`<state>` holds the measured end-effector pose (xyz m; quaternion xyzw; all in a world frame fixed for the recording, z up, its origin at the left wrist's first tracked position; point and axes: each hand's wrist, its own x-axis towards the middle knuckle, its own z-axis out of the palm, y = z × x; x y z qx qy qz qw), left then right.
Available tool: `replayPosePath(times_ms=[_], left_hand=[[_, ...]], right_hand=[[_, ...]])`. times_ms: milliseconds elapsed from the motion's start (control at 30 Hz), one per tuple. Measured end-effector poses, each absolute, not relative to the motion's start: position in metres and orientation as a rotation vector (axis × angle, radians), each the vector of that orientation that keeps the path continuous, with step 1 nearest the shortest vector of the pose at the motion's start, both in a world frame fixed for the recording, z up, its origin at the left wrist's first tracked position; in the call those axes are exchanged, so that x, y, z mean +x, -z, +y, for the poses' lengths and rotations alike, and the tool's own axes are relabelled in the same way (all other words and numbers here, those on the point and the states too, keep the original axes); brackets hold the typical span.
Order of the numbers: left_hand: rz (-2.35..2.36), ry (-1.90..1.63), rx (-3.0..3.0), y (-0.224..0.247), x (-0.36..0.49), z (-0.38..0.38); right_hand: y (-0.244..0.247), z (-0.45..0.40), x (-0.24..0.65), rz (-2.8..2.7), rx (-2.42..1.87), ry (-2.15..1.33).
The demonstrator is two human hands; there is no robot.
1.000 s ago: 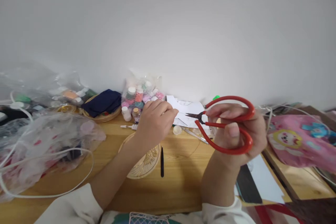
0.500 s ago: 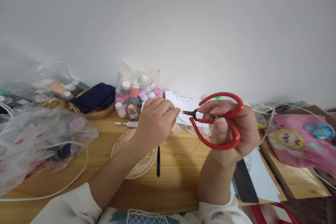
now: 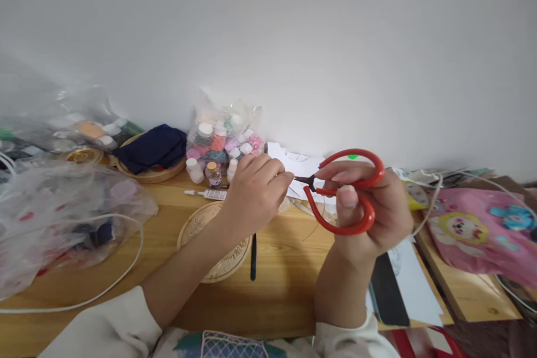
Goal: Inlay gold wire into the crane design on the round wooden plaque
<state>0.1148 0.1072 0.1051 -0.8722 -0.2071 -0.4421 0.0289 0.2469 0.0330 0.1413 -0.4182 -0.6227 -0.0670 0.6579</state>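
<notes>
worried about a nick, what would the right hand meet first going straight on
Its red-handled metal scissors would likely meet the bare left hand first, at the fingertips; depth is unclear.

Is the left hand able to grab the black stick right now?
Probably yes: the black stick lies close below the left hand, and I see nothing lying on it. But that hand is pinched near the tip of the scissors, so it might need to open first.
</notes>
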Motion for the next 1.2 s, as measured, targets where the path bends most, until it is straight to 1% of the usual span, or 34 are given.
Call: replayPosePath(times_ms=[433, 833, 1200], left_hand=[[-0.631, 1.287, -2.665, -0.099, 0.12, 0.111], [-0.742, 1.147, -2.681, -0.085, 0.128, 0.117], [-0.782, 1.02, -2.748, -0.077, 0.132, 0.123]], right_hand=[[-0.14, 0.037, 0.242, -1.435, -1.038, 0.174], [-0.129, 0.048, 0.252, -1.562, -1.171, 0.096], [-0.124, 0.058, 0.254, -1.636, -1.258, 0.239]])
